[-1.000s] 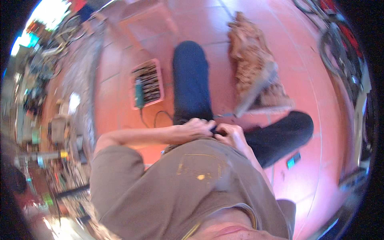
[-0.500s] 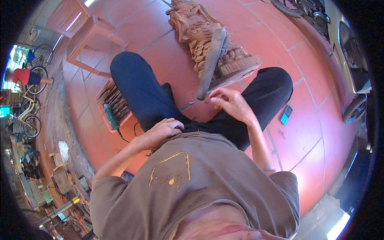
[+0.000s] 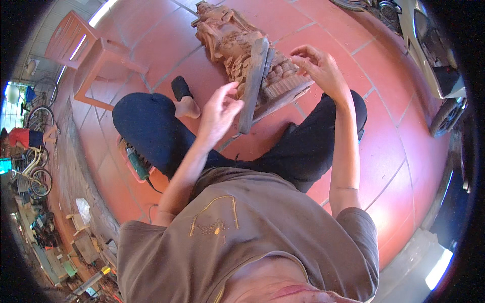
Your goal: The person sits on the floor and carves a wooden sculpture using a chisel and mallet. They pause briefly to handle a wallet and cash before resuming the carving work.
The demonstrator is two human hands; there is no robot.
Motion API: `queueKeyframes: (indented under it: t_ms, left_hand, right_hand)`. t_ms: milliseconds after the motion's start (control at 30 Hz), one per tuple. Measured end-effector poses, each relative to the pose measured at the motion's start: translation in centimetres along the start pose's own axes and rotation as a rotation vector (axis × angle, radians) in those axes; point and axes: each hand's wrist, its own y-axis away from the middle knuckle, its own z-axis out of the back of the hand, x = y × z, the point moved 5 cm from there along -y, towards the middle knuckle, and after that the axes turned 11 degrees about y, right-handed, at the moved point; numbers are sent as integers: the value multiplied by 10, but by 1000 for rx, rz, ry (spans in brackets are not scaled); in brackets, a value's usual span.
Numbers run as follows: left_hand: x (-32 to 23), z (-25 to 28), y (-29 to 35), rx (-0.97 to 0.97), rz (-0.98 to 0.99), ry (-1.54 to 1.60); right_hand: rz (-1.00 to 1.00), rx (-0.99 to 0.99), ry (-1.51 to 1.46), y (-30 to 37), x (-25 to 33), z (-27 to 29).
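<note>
A carved wooden statue [image 3: 221, 31] with leafy or scale-like relief lies on the tiled floor ahead of my knees, its ridged base toward the right. Across its lower part rests a long greyish wooden bar [image 3: 254, 83], slanting toward me. My left hand [image 3: 218, 115] is raised just left of the bar's near end, fingers apart and holding nothing; whether a fingertip touches the bar I cannot tell. Beside the right end of the base, my right hand [image 3: 322, 72] hovers with curved, parted fingers and nothing visible in them.
Left of my left knee, a green corded power tool [image 3: 138, 164] lies on a pink tray. A reddish plastic chair [image 3: 96, 63] stands at the far left, with bicycles [image 3: 40, 118] and a person in red [image 3: 20, 136] beyond. Tools and scraps clutter the lower left; a motorbike [image 3: 447, 116] stands at right.
Both hands have lifted and reached forward, the left off my lap toward the bar, the right toward the base. My knees have spread, and a foot now shows beside the left knee.
</note>
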Motion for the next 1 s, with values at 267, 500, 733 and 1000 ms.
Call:
queueKeyframes:
  t_ms: [267, 500, 733, 1000]
  left_hand:
    - [70, -38, -22, 29, 171, -383]
    - [92, -21, -35, -25, 215, -37]
    - [86, -16, -36, -108, 399, 227]
    - [93, -11, -35, -58, 592, 711]
  right_hand:
    - [-122, 129, 432, -80, -100, -48]
    - [-382, 166, 566, -94, -129, -104]
    - [-372, 239, 639, -106, -146, -121]
    - [-463, -37, -207, -107, -142, -69]
